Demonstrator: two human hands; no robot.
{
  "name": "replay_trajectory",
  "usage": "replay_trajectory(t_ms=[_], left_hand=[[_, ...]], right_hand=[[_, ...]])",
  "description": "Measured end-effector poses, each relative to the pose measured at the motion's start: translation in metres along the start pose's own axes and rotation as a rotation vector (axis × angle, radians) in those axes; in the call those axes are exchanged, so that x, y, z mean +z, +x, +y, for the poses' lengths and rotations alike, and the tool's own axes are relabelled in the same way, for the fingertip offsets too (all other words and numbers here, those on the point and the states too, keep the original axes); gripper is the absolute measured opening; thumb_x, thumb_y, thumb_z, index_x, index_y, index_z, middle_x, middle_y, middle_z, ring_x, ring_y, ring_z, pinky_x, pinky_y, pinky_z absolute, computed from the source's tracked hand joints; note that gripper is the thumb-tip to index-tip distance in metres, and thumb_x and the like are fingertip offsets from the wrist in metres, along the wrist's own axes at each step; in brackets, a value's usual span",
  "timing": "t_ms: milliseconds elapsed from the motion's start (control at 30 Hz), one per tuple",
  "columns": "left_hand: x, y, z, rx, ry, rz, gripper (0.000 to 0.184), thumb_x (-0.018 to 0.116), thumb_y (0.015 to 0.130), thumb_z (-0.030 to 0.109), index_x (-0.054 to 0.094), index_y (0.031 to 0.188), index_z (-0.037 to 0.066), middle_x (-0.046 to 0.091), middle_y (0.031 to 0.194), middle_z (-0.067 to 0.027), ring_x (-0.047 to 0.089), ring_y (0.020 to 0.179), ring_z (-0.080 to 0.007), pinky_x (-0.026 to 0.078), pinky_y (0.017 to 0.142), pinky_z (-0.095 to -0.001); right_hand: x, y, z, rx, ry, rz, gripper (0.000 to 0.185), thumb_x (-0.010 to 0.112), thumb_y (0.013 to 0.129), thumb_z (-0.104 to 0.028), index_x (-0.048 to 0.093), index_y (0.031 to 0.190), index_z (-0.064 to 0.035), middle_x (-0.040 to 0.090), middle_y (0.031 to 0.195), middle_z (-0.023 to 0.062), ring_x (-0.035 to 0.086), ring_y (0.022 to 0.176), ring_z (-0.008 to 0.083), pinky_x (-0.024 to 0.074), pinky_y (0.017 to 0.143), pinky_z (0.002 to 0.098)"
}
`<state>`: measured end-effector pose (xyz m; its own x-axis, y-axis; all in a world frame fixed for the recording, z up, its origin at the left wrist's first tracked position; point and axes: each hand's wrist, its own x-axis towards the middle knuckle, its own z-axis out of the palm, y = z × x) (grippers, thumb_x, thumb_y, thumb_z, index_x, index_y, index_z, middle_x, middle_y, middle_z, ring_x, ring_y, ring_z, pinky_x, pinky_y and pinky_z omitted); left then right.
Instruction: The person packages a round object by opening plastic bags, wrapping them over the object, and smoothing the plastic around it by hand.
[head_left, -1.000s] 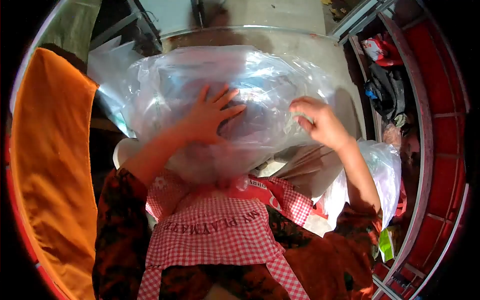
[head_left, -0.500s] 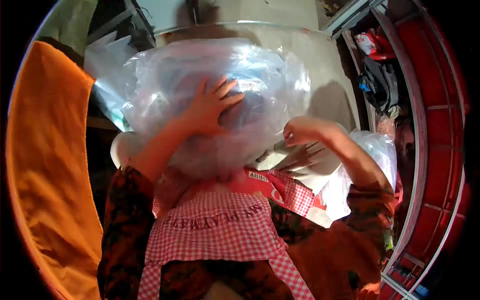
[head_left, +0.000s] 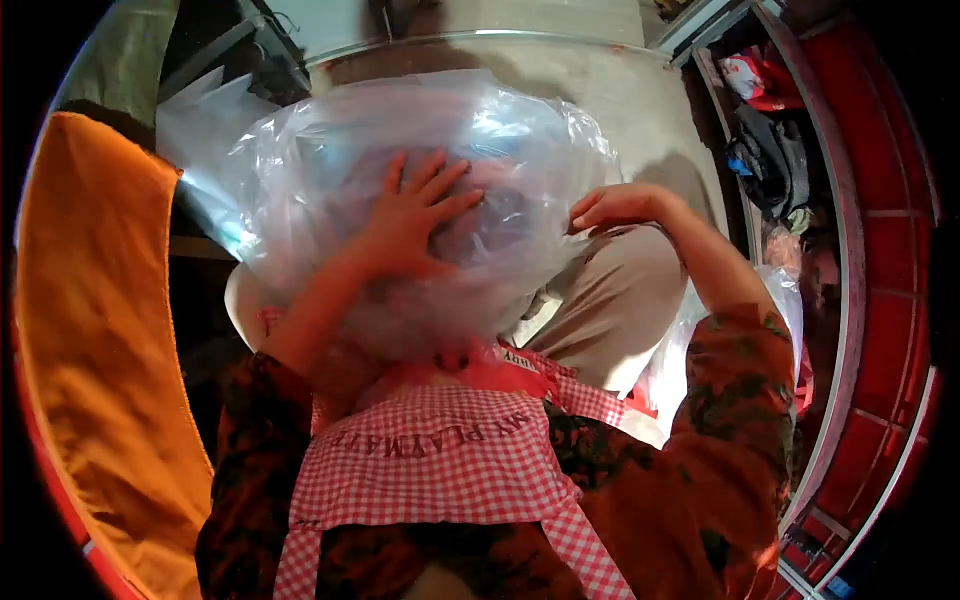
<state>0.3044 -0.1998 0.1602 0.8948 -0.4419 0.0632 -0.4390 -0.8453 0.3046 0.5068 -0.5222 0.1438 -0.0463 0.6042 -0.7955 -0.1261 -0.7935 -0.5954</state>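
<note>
A large, puffed clear plastic bag [head_left: 330, 150] rests over my lap, with blurred dark and reddish contents inside that I cannot identify. My left hand [head_left: 412, 222] lies on top of it, palm down and fingers spread. At the bag's right edge, my right hand [head_left: 618, 207] is closed with its fingertips pinched against the plastic. The exact hold is partly hidden by the fingers. Under that hand is my bent knee in beige trousers [head_left: 625, 285].
An orange cloth [head_left: 105, 340] hangs at the left. On the right, a shelf frame [head_left: 835, 220] holds dark cloth items [head_left: 775, 160] and a red and white packet [head_left: 755, 80]. Another clear plastic bag [head_left: 680, 350] lies beside my right leg. Pale floor [head_left: 640, 105] stretches ahead.
My right hand has moved up along the bag's right edge, and my right knee shows higher beneath it. My left hand stays spread on the bag, which has shifted slightly left.
</note>
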Motion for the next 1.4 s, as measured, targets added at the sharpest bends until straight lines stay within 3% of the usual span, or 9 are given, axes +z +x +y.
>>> replay_trajectory(t_ms=[133,433,633,833,933,1067,1233,1333,1400], left_hand=[[0.000,0.003,0.004,-0.015,-0.045,0.007,0.099,0.079,0.056,0.049,0.044,0.144,0.021,0.026,0.157,-0.0101,0.014,0.147,-0.0345,0.001,0.113,-0.0640],[0.001,-0.001,0.003,-0.035,-0.031,0.011,0.100,0.078,0.058,0.054,0.043,0.145,0.020,0.023,0.158,-0.0106,0.013,0.148,-0.0336,-0.001,0.115,-0.0614],[0.000,-0.004,0.002,-0.013,-0.033,0.044,0.098,0.077,0.060,0.057,0.043,0.144,0.019,0.023,0.158,-0.0109,0.013,0.148,-0.0337,0.000,0.114,-0.0622],[-0.001,-0.007,-0.002,-0.009,-0.036,0.050,0.095,0.072,0.065,0.061,0.043,0.145,0.018,0.025,0.158,-0.0111,0.014,0.148,-0.0335,0.000,0.114,-0.0630],[0.002,-0.007,-0.006,-0.018,-0.020,0.050,0.092,0.070,0.068,0.063,0.043,0.145,0.019,0.025,0.158,-0.0110,0.014,0.148,-0.0331,0.001,0.114,-0.0628],[0.010,-0.005,-0.002,-0.003,-0.026,0.137,0.089,0.069,0.068,0.067,0.049,0.141,0.019,0.031,0.154,-0.0132,0.020,0.145,-0.0370,0.003,0.112,-0.0648],[0.002,-0.006,0.003,-0.031,-0.027,0.109,0.094,0.071,0.065,0.066,0.045,0.143,0.020,0.028,0.156,-0.0113,0.017,0.147,-0.0342,0.001,0.113,-0.0630],[0.003,-0.005,0.003,-0.038,-0.010,0.100,0.098,0.072,0.063,0.066,0.043,0.145,0.020,0.027,0.157,-0.0103,0.015,0.148,-0.0331,0.000,0.114,-0.0623],[0.006,-0.004,0.004,-0.032,-0.006,0.110,0.100,0.073,0.062,0.067,0.043,0.145,0.020,0.027,0.157,-0.0104,0.015,0.147,-0.0334,0.000,0.114,-0.0623]], right_hand=[[-0.017,0.021,-0.004,-0.012,0.009,-0.025,0.040,0.065,0.090,-0.030,0.062,0.121,-0.0050,0.062,0.123,0.0021,0.055,0.112,0.0152,0.0471,0.093,0.0308],[0.073,-0.034,-0.055,-0.086,-1.041,0.387,0.033,0.069,0.079,-0.019,0.066,0.109,-0.0041,0.066,0.108,0.0155,0.063,0.098,0.0336,0.0496,0.085,0.0419],[0.155,-0.016,-0.005,-0.245,-0.776,0.876,0.046,0.074,0.081,-0.020,0.059,0.120,-0.0012,0.059,0.126,0.0177,0.064,0.101,0.0325,0.0505,0.085,0.0382],[0.157,0.073,0.031,-0.425,0.406,0.757,0.055,0.080,0.072,-0.027,0.061,0.115,0.0011,0.067,0.107,0.0195,0.066,0.096,0.0267,0.0513,0.083,0.0395],[0.149,0.067,0.042,-0.115,-0.193,0.795,0.020,0.076,0.075,-0.014,0.069,0.087,0.0001,0.069,0.073,0.0071,0.063,0.069,0.0166,0.0512,0.067,0.0328],[0.156,0.065,0.039,0.113,-0.737,0.618,0.023,0.070,0.073,-0.020,0.070,0.086,-0.0009,0.066,0.078,0.0217,0.066,0.073,0.0330,0.0516,0.070,0.0432],[0.134,0.100,0.063,0.090,-0.880,0.604,0.022,0.063,0.080,-0.020,0.071,0.094,-0.0051,0.068,0.088,0.0205,0.065,0.079,0.0390,0.0519,0.071,0.0455],[0.120,0.127,0.086,-0.337,-0.997,0.720,0.022,0.059,0.078,-0.012,0.071,0.096,-0.0071,0.067,0.079,0.0203,0.066,0.076,0.0390,0.0519,0.068,0.0462],[0.126,0.106,0.061,-0.166,-0.949,0.533,0.028,0.061,0.080,-0.016,0.067,0.105,-0.0043,0.067,0.092,0.0206,0.065,0.087,0.0377,0.0510,0.077,0.0449]])
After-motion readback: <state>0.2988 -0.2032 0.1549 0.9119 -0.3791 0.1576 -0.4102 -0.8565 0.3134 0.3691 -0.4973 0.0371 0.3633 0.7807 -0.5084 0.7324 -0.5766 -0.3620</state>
